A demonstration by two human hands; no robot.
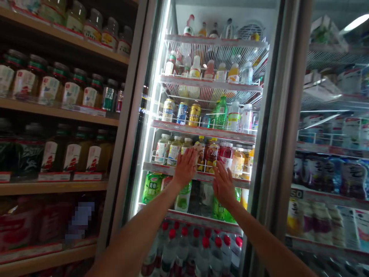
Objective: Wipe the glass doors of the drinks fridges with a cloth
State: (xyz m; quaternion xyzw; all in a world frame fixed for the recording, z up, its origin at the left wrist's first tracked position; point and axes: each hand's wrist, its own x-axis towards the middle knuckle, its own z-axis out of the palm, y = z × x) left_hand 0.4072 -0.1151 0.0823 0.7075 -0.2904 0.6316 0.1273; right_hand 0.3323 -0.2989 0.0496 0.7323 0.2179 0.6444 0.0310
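Observation:
Both my arms reach forward to a lit drinks fridge (261, 161). My left hand (185, 167) lies flat with fingers stretched out, against the glass in front of the shelf edge (161, 167) under a row of pale tea bottles (168, 149). My right hand (223, 185) is also open, fingers together and pointing up, just right of the left hand and lower, in front of red and orange juice bottles (225, 154). Neither hand holds anything. Whether the glass door is shut under my palms I cannot tell for sure.
Wooden shelves (57, 112) at the left carry rows of jars and bottles. Inside the fridge are cans (181, 113), green bottles (152, 187) and red-capped water bottles (198, 250) at the bottom. A second fridge door (331, 154) stands at the right.

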